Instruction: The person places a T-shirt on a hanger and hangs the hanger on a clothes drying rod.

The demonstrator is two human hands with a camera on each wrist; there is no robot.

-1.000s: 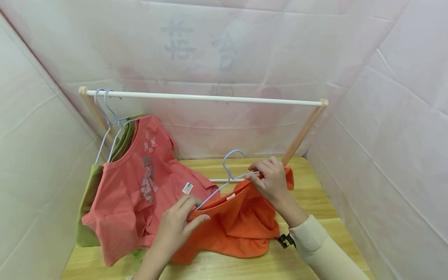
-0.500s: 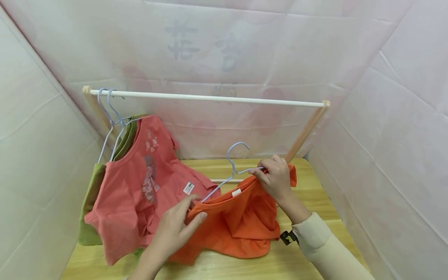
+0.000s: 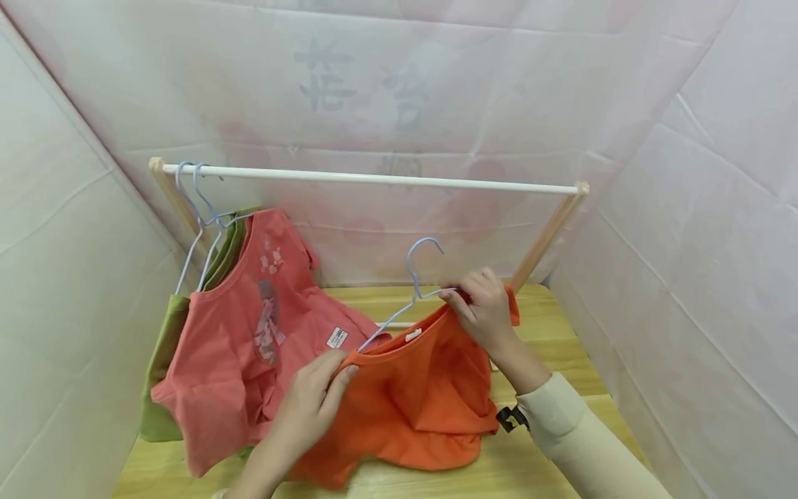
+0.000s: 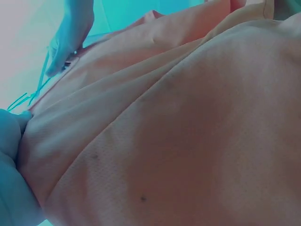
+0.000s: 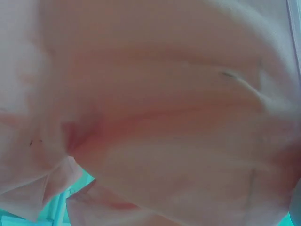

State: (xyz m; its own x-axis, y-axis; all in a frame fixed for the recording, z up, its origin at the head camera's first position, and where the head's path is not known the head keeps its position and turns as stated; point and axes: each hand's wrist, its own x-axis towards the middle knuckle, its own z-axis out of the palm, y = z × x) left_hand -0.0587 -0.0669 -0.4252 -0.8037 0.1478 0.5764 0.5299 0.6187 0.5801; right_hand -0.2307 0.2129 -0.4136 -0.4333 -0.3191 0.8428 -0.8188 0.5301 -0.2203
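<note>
In the head view an orange shirt point(image 3: 424, 395) hangs between my two hands with a light-blue wire hanger point(image 3: 409, 262) inside its neck opening. My left hand point(image 3: 308, 395) pinches the left shoulder of the shirt beside the hanger's arm, thumb in front. My right hand point(image 3: 485, 312) grips the other shoulder together with the hanger's right arm. The hook stands up below the rail, apart from it. Shirt cloth point(image 4: 164, 141) fills most of the left wrist view, and close, blurred fabric point(image 5: 164, 150) covers nearly all of the right wrist view.
A white rail point(image 3: 361, 178) on wooden posts spans the back. At its left end a coral-pink shirt point(image 3: 231, 346) and a green garment point(image 3: 163, 374) hang on similar hangers. Pale fabric walls point(image 3: 698, 242) enclose the wooden tabletop point(image 3: 555, 346).
Both hands have raised the hanger and the orange shirt's neckline a little, so the hook stands nearer the rail. The left thumb has come in against the shirt's shoulder. The hung garments stay put.
</note>
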